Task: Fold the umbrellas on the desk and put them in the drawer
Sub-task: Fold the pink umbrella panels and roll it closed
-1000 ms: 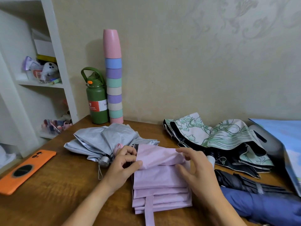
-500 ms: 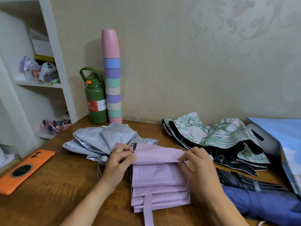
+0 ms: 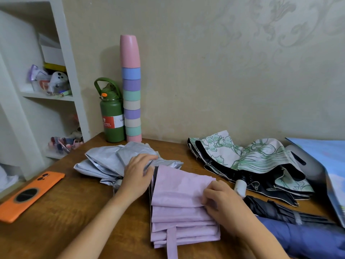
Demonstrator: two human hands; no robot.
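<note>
Pinching the top pleat of the pink umbrella [image 3: 183, 200] at lower centre, your right hand [image 3: 222, 200] grips the fabric edge; loosen it and the stacked folds may spring apart. The strap [image 3: 172, 242] hangs loose at the bottom edge, so nothing binds them yet. Your left hand [image 3: 138, 174] presses relaxed fingers against the stack's left side, touching the grey umbrella [image 3: 110, 161] behind; a nudge could tangle the two. Farther right, the floral umbrella [image 3: 248, 159] lies unfolded. No drawer is in view.

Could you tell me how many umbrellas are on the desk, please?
5: pink umbrella centre, grey umbrella left, floral umbrella back right, black umbrella and blue umbrella front right. None visibly hidden.
</note>
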